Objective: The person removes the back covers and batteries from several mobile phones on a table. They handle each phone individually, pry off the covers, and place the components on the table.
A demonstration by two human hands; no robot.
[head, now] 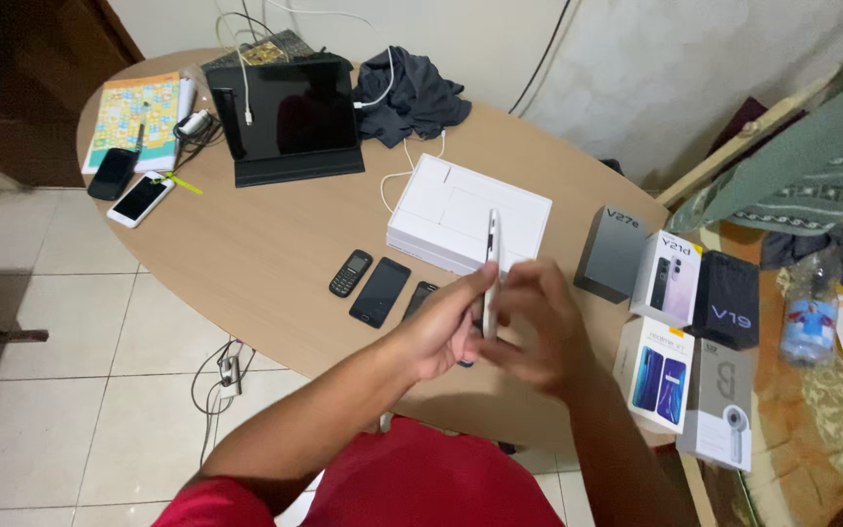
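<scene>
Both hands are gripping a slim white phone (491, 263) edge-on above the table (265, 263). Left hand (446, 327) grip is closing on its lower edge; right hand (534, 327) is pinching alongside. Long axis is pointing to 12 o'clock, toward the white box (451, 210).

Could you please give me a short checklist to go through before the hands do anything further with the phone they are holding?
1. Left hand grips the white phone: ok.
2. Right hand supports it: cannot tell, blurred.
3. Phone held over the wooden table, not the floor: ok.
4. Three dark phones lie clear of the hands: not ok, the nearest is partly hidden behind the left hand.
5. White flat box stays behind the phone, untouched: ok.
6. Stack of phone boxes beside the right hand is steady: cannot tell.
</scene>
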